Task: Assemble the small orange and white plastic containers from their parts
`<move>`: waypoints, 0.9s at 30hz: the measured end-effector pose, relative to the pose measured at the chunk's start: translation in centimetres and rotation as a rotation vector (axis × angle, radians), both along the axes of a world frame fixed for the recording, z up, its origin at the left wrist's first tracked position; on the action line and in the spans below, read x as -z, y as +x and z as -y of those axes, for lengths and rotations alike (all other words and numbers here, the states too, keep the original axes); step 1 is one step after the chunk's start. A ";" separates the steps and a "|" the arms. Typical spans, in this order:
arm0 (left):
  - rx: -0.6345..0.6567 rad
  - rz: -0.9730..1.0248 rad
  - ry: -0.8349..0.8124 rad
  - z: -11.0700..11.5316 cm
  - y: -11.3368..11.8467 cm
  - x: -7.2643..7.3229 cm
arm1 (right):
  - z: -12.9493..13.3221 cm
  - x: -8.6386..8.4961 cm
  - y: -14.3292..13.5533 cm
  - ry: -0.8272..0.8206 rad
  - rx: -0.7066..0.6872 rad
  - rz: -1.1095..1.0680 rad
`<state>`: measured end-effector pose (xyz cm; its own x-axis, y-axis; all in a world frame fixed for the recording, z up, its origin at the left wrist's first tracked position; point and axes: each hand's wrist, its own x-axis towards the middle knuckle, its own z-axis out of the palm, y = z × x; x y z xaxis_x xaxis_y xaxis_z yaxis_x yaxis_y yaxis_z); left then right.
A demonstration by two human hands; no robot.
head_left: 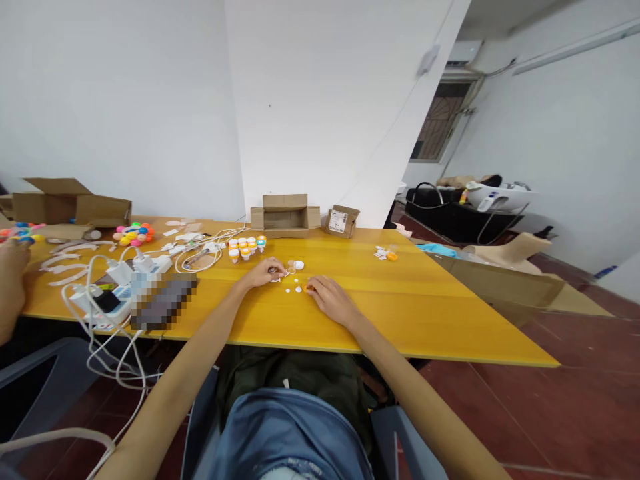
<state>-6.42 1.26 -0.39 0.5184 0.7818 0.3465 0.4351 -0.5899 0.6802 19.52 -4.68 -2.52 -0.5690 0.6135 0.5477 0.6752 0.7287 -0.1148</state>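
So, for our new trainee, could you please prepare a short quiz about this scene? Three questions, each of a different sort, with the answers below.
1. True or false: the right hand is at a small orange piece on the wooden table.

2. Which of these bears a printed white label?
A) the bunch of colourful balls
B) the small cardboard box near the wall
C) the white cables

3. Which of the person's own hands is nearer to the group of small capped pieces?

Key: 1. True. 2. B. 3. The left hand.
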 end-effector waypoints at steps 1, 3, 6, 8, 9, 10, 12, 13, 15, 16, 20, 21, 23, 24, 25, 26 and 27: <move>0.007 0.002 0.006 -0.1 0.0 0.1 | 0.0 0.0 0.0 0.000 0.000 -0.001; 0.018 0.005 0.013 -0.3 -0.1 0.3 | 0.0 0.1 0.0 0.000 0.004 -0.001; 0.016 0.003 0.019 -0.4 -0.1 0.5 | 0.0 0.2 0.0 0.000 0.006 -0.001; 0.008 0.001 0.020 -0.2 0.0 0.5 | 0.0 0.2 0.0 0.001 0.007 0.001; 0.003 0.000 0.023 -0.2 0.1 0.4 | 0.0 0.2 0.0 0.001 0.008 0.002; -0.002 -0.001 0.027 0.0 0.1 0.4 | 0.0 0.2 0.0 0.001 0.008 0.002; -0.015 -0.002 0.044 0.2 0.3 0.2 | 0.0 0.1 -0.1 0.003 0.009 -0.001; -0.025 -0.003 0.058 0.3 0.3 0.1 | 0.1 0.1 -0.1 0.004 0.008 -0.002; -0.052 -0.008 0.092 0.4 0.5 -0.1 | 0.1 0.0 -0.1 0.007 0.006 -0.004; -0.064 -0.013 0.108 0.5 0.6 -0.2 | 0.1 0.0 -0.1 0.007 0.005 -0.003; -0.064 -0.055 0.148 0.6 1.1 -0.3 | 0.2 -0.1 0.0 0.002 0.003 0.004; -0.054 -0.072 0.154 0.6 1.2 -0.2 | 0.2 -0.1 0.0 0.001 0.003 0.004; -0.044 -0.112 0.162 0.5 1.4 -0.1 | 0.2 0.0 0.0 0.004 0.005 0.002; -0.044 -0.133 0.165 0.5 1.5 -0.1 | 0.1 0.0 0.0 0.006 0.005 0.000; -0.049 -0.155 0.166 0.6 1.5 -0.1 | 0.1 0.0 0.0 0.009 0.004 -0.002; -0.059 -0.175 0.167 0.6 1.6 -0.1 | 0.1 0.0 0.0 0.011 0.002 -0.004; -0.073 -0.193 0.171 0.7 1.6 -0.1 | 0.1 0.0 0.0 0.012 0.002 -0.005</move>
